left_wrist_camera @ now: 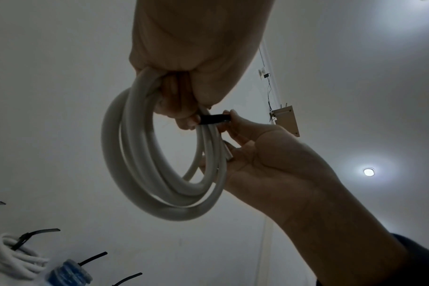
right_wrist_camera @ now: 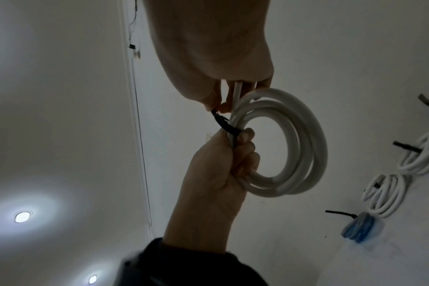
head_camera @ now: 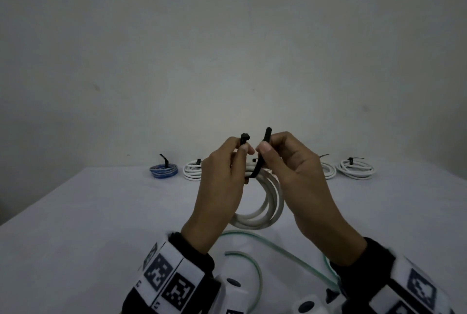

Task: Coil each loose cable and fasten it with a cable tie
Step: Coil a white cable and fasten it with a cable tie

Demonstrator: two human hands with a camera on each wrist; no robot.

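Now the white coil hangs above the table, left hand gripping it and pinching the tie head, right hand pinching the tail. Springy, stiffish loops, probably light; hold right beside the tie.

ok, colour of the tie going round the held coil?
Black cable tie around the white coil; clearest in the head view.

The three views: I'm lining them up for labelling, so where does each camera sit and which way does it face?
Head: above, looking forward and down at both hands, left hand and right hand, over the table.
Left wrist: under the left hand, looking up at the white coil and ceiling.
Right wrist: under the right hand, looking up past the coil.
All share the coil and black cable tie.
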